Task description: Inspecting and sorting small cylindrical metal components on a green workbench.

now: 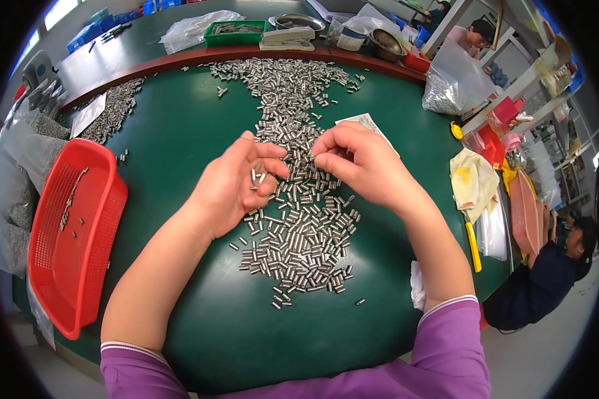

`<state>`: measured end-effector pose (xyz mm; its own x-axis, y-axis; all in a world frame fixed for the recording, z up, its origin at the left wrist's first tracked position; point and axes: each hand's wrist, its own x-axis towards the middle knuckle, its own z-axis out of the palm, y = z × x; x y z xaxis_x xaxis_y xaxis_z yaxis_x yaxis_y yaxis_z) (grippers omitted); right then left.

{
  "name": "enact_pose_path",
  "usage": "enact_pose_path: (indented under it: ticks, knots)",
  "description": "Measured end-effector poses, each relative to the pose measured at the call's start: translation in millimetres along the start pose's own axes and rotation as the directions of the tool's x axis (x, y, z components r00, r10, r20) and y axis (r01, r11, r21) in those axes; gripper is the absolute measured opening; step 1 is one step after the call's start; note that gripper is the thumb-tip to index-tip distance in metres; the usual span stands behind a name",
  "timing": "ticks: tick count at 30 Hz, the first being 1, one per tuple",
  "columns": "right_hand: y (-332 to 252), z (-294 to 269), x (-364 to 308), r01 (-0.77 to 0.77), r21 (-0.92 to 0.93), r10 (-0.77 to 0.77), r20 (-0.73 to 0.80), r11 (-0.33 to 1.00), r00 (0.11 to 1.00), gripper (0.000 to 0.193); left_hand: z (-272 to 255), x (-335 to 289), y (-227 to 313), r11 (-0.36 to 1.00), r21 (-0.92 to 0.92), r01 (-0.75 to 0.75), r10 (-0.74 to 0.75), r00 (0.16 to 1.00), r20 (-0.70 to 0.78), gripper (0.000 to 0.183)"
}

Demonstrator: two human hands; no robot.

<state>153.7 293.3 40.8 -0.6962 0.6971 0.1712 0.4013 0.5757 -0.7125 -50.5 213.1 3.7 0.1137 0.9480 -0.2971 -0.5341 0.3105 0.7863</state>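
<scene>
Left hand cups metal pins; right hand pinches, its contents unclear.

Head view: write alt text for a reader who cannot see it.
Two bare hands hover around a long heap of small metal cylinders on a green table. The left hand cups a few cylinders in its curled fingers, and the right hand has thumb and forefinger close together. A red basket stands at the left.

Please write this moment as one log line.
left hand: holds small metal cylinders | right hand: at pile | red basket: at left
</scene>
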Motion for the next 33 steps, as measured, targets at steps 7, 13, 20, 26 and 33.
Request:
enact_pose_path:
  ticks: [7, 13, 20, 26, 33]
  knots:
    - [3, 11, 3, 0.154, -0.129, -0.172, -0.142, 0.980, 0.975, 0.012, 4, -1, -3, 0.989, -0.020, 0.149, -0.147, 0.985, 0.092, 0.051]
    - [31, 5, -2, 0.182, -0.270, -0.155, 0.121, 0.945, 0.981, 0.024, -25, 12, 4, 0.978, -0.129, -0.166, 0.154, 0.983, -0.098, 0.025]
    - [14, -23, -7, 0.101, -0.074, -0.049, 0.511, 0.992, 0.858, 0.032, -29, 15, 1, 0.967, -0.129, -0.218, 0.178, 0.947, -0.268, 0.019]
    - [28, -27, -7, 0.092, -0.243, -0.016, 0.298, 0.966, 0.955, 0.029, -31, 20, -4, 0.973, -0.067, -0.221, 0.204, 0.959, -0.196, 0.026]
    - [14, -27, -5, -0.053, -0.084, 0.092, 0.588, 0.995, 0.803, 0.028, -32, 17, -4, 0.973, -0.042, -0.225, 0.213, 0.956, -0.200, 0.027]
